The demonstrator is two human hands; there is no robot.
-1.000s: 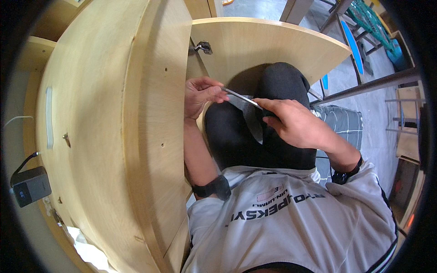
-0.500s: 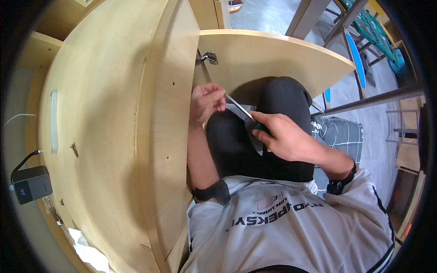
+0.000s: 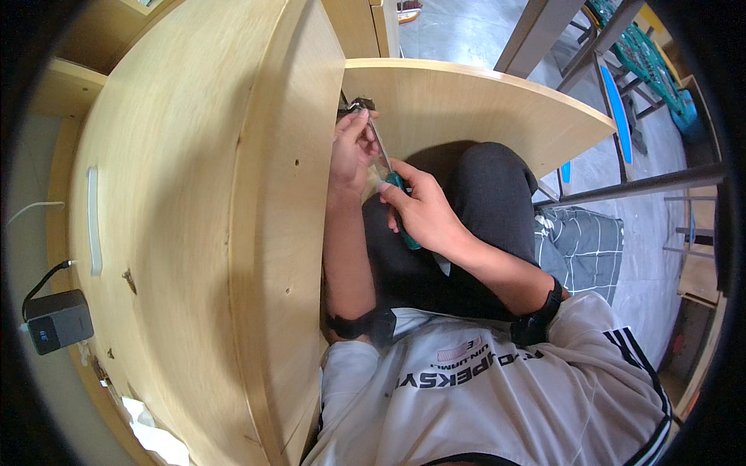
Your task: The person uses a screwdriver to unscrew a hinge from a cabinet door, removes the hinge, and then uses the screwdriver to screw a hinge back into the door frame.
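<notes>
The right hand (image 3: 423,208) is wrapped around the green handle of a screwdriver (image 3: 395,182), its shaft slanting up and to the left toward the hinge (image 3: 362,103). The left hand (image 3: 353,155) is up beside the shaft, just below the hinge, fingers curled narrow; whether they pinch the shaft or some small piece, I cannot tell. The hinge sits at the inner corner, where the open door (image 3: 489,109) meets the cabinet (image 3: 291,225), and the screwdriver's tip is too small to place exactly against it. Below the hands are the person's dark-clad knees (image 3: 493,186). On the left, a power bank (image 3: 61,321) with a black cable lies near the cabinet's wide panel. A checked cloth (image 3: 583,248) lies to the right of the knees.
</notes>
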